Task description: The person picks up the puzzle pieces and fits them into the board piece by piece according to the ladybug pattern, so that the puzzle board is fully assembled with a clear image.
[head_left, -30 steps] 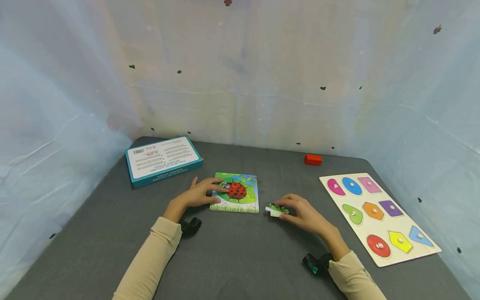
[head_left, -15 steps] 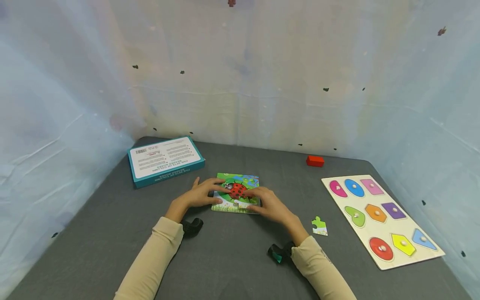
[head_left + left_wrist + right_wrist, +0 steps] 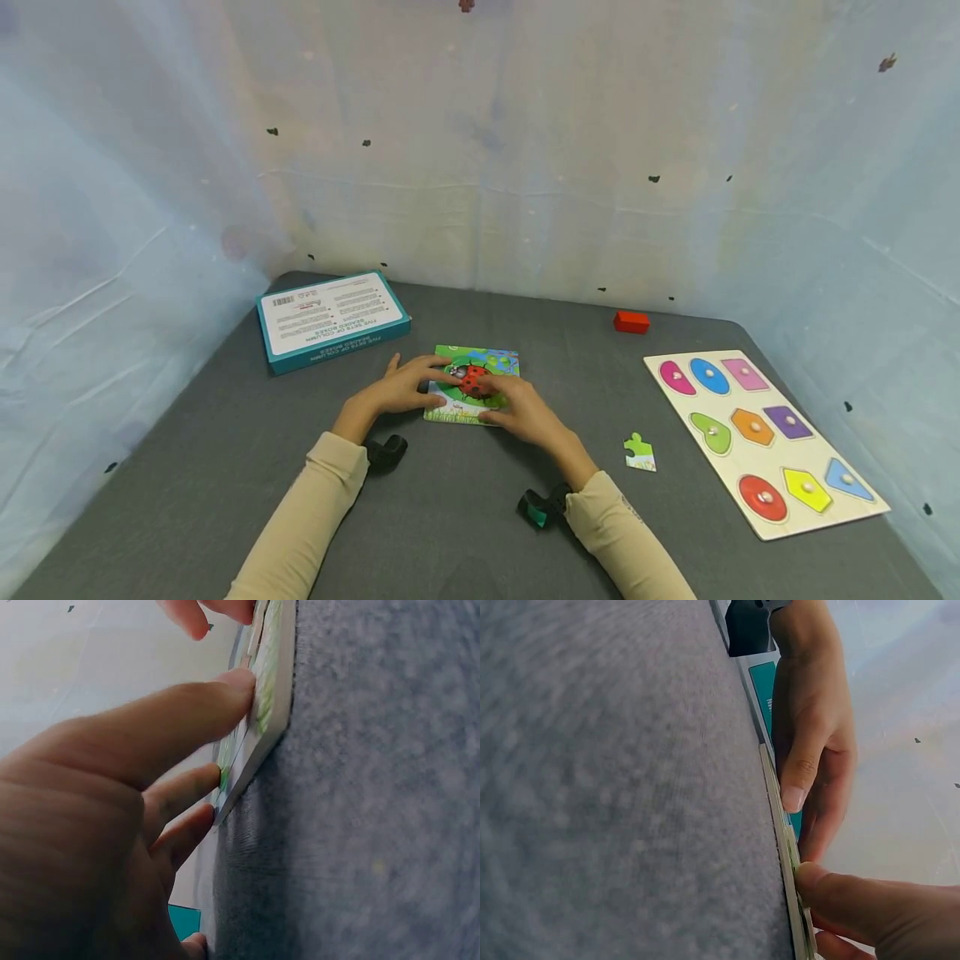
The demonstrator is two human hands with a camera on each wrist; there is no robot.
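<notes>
A square ladybug jigsaw puzzle (image 3: 450,415) lies flat on the dark table between both hands. My left hand (image 3: 399,390) rests on its left side, fingertips and thumb touching the board with the fingers fairly straight. Over the lower right part, my right hand (image 3: 527,412) pinches a puzzle piece (image 3: 793,847) between thumb and fingers. In the right wrist view that piece sits raised on the board's surface. The fingers hide most of it in the head view. Off to the right, a loose green and white puzzle piece (image 3: 639,454) lies on the table.
A teal and white box (image 3: 333,317) lies at the back left. At the back right is a small red block (image 3: 632,322). A white shape board (image 3: 720,400) with knobbed coloured shapes lies along the right side. Pale sheeting (image 3: 480,150) encloses the table.
The right hand has carried its puzzle piece left from beside the puzzle onto its lower right part, uncovering the loose piece on the table. The left hand has stayed on the puzzle.
</notes>
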